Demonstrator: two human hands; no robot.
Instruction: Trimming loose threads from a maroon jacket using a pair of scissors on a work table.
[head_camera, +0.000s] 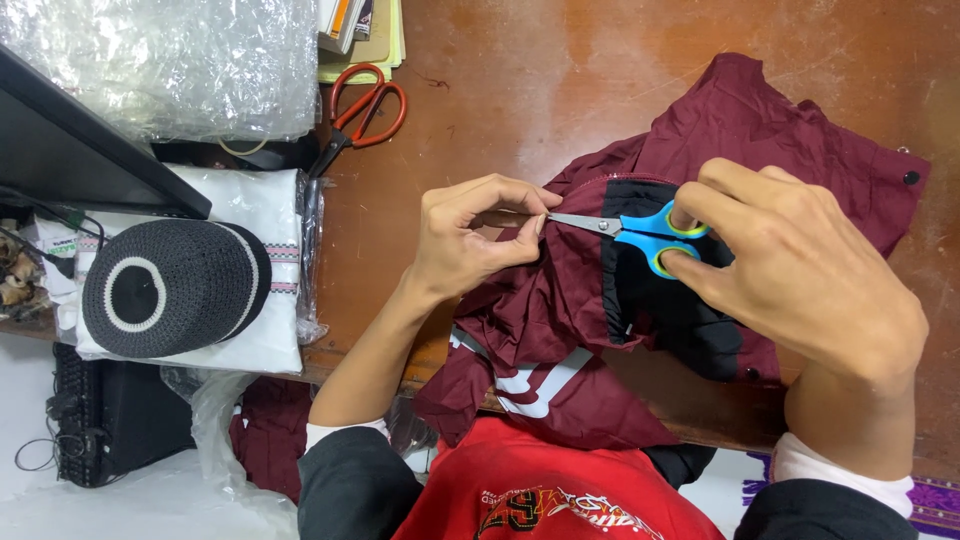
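A red printed shirt (545, 495) with dark sleeves over white cuffs was seen nearest the camera, at the lower edge. Just beyond it, a maroon garment (745, 130) of thin, matte woven cloth was draped in soft folds over the front edge of a worn brown wooden table (510, 90); white appliqué stripes (535, 385) were noted on the hanging part, and a black lining panel (665, 315) with small dark snaps on the right part.

The left hand (465, 235) was held over the garment with thumb and forefinger pinched shut on a small bit of the fabric or a thread; which of the two could not be told. The right hand (800, 265) was closed on a pair of small scissors (635, 232), with fingers passed through the glossy blue plastic loops lined in yellow-green. The short steel blades were nearly closed, pointed leftwards, their tip just beside the pinching fingertips.

To the left, a round knitted cap (170, 285), black with white rings and ribbed in texture, was recorded resting on a folded white cloth (265, 200) wrapped in clear film. Farther back, large orange-handled scissors (360, 110) were lying flat on the wood, well apart from both hands. Crinkled, translucent plastic sheeting (170, 60) was noted at the far left corner, and a stack of books or papers (365, 35) at the far edge.
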